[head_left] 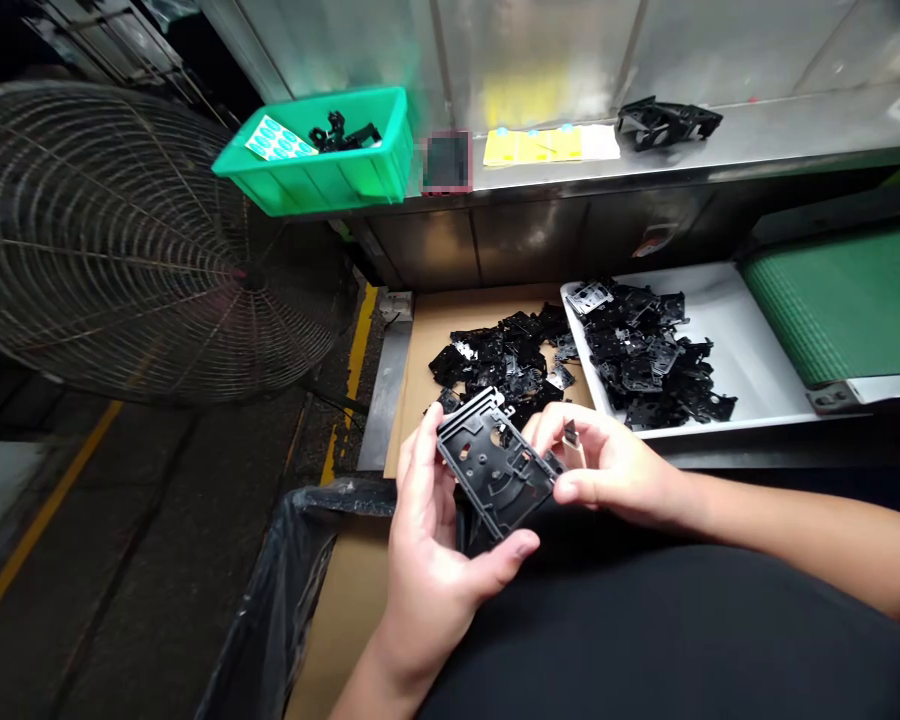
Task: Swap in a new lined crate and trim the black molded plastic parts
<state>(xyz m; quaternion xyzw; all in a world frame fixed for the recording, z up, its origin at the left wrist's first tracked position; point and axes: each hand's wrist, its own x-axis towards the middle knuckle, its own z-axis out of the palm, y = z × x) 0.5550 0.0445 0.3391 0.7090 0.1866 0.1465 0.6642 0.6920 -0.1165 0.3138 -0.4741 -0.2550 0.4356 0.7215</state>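
Note:
A black moulded plastic plate [499,465], with raised ribs, holes and a curved slot, is tilted in front of my body. My left hand [439,540] grips it, fingers along the far left edge and thumb at the near edge. My right hand [615,465] is closed at the plate's right corner, its thumb touching or very close to it. Held in that same hand is a small tool [573,448] with a pale handle and a dark flat end pointing up; its exact kind is unclear. Beyond my hands lies a pile of similar black plastic parts [506,350] on cardboard.
A white tray [750,330] holds more black parts, beside a green conveyor belt [847,290]. On the metal shelf stand a green bin [322,185], yellow cards [532,147] and a black frame part [667,122]. A large caged fan [157,240] is at left, above a bag-lined box [300,510].

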